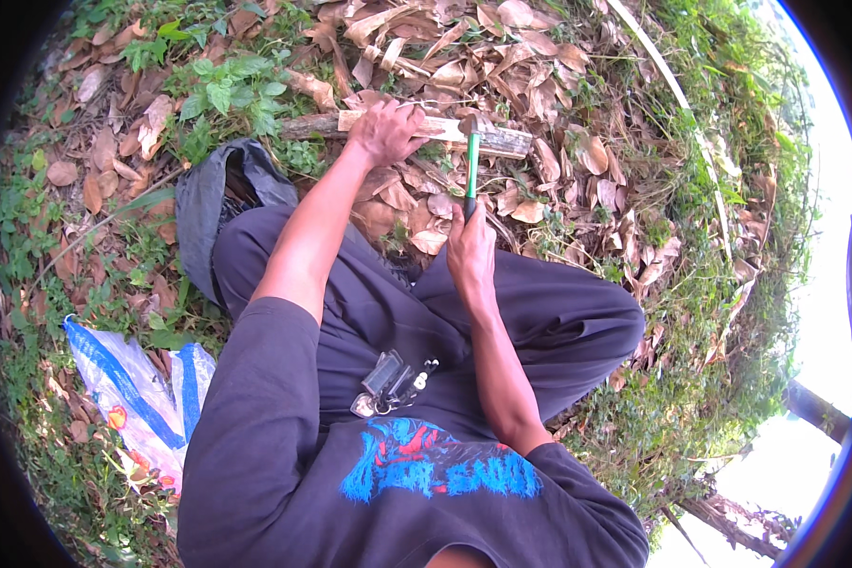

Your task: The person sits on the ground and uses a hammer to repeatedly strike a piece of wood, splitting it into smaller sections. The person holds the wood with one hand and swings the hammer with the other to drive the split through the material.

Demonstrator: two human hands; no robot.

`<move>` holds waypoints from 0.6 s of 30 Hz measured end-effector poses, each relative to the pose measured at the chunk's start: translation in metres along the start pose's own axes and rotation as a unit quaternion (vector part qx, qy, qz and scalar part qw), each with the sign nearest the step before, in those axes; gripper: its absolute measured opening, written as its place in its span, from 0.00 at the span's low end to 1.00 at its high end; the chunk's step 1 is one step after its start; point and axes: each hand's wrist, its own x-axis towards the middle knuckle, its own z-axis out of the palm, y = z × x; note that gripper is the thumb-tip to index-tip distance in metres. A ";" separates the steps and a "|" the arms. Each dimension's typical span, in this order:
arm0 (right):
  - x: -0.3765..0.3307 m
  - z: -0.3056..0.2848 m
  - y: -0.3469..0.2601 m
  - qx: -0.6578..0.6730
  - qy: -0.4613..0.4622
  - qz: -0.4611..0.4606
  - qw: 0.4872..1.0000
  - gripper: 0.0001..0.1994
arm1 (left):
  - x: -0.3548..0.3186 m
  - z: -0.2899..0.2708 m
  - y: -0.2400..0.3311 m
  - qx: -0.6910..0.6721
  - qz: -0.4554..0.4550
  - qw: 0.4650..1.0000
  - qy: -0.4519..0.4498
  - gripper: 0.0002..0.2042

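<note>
A weathered length of wood (506, 142) lies crosswise on the dry leaves in front of my crossed legs. On top of it is a paler strip of wood (435, 127). My left hand (386, 131) is closed over this strip, fingers curled across its upper side; the hand covers part of it. In my right hand (470, 248) is a hammer (473, 163) with a green and black handle, gripped near the handle's lower end. The hammer's metal head is at the right end of the pale strip; whether it touches the wood I cannot tell.
A dark bag (202, 222) sits by my left knee. Farther back on the left lies a white and blue plastic sack (128, 379). Keys and a small dark device (383, 374) rest at my lap. A long pale stem (667, 76) curves along the right.
</note>
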 end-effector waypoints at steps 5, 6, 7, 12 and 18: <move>-0.016 -0.013 -0.014 0.039 0.040 -0.013 0.998 0.17 | -0.002 0.000 -0.002 0.004 -0.006 1.000 0.005 0.26; -0.019 -0.014 -0.018 0.038 0.048 -0.015 0.998 0.17 | -0.004 0.005 -0.003 0.007 0.001 0.999 0.041 0.24; -0.017 -0.011 -0.015 0.037 0.047 -0.022 0.998 0.17 | -0.004 0.005 -0.003 0.010 0.010 0.997 0.076 0.23; 0.000 0.008 0.009 0.012 0.015 -0.026 0.999 0.15 | 0.001 -0.001 0.003 0.005 0.005 1.000 0.019 0.25; -0.016 -0.006 -0.015 0.051 0.061 -0.040 0.996 0.17 | -0.003 0.007 -0.005 0.016 -0.002 1.000 0.009 0.26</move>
